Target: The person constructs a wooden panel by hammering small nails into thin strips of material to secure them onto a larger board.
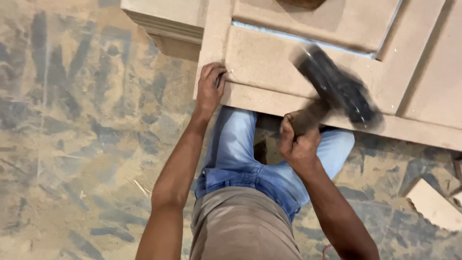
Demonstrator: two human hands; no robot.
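Nearest, we see our own tan shirt and blue jeans, knees bent over a dusty floor smeared with sawdust.

Just past the knees our right hand is closed tight in a fist around the wooden handle of a hammer. Its dark head is blurred, hanging over the near rail of the panel. The hammer looks head-heavy and stiff; we judge it handles best gripped low on the handle, as it is now, where the wood gives a dry, sure hold.

To the left, our left hand rests on the near left corner of the panel, fingers curled together and pressed down at the edge. Whether they pinch something small there, we cannot tell.

The panel itself lies flat, spreading far and right out of view: a pale fibreboard piece with raised rails and sunken fields. It looks stiff, fairly heavy and dusty enough to slide, with edges and corners that could bruise; holding it at the corner rail seems soundest.

Far left, a moulded board sits beside it. Near right, a pale offcut lies on the floor.
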